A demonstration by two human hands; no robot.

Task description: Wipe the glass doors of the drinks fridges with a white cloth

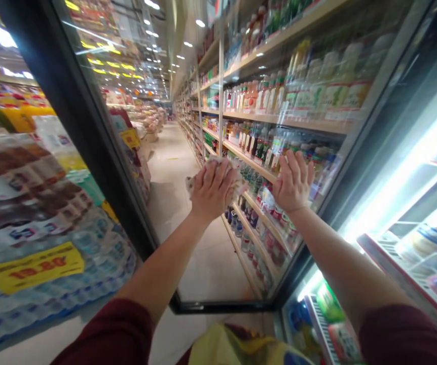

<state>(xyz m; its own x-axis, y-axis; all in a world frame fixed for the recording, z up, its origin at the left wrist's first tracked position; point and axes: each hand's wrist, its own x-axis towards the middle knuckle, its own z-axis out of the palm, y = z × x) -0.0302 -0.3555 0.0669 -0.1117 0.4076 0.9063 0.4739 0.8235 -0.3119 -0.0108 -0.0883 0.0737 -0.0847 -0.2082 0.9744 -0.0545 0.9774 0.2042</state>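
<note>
My left hand (211,192) lies on a pale, crumpled cloth (237,188), fingers over it, pressing it against the glass of a black-framed cooler door (106,152). The cloth bulges out past the fingers on both sides. To the right, my right hand (293,183) is open against the same pane, its fingers stretched up and nothing in it. The door stands swung out from the lit cooler. Both palms are hidden from me.
Rows of bottles (267,96) on long shelves show through or in the glass, beside an aisle floor (169,152). Stacked drink packs (24,203) with a yellow price sign (32,266) stand left. At right, the cooler's wire shelf (404,258) holds packaged goods.
</note>
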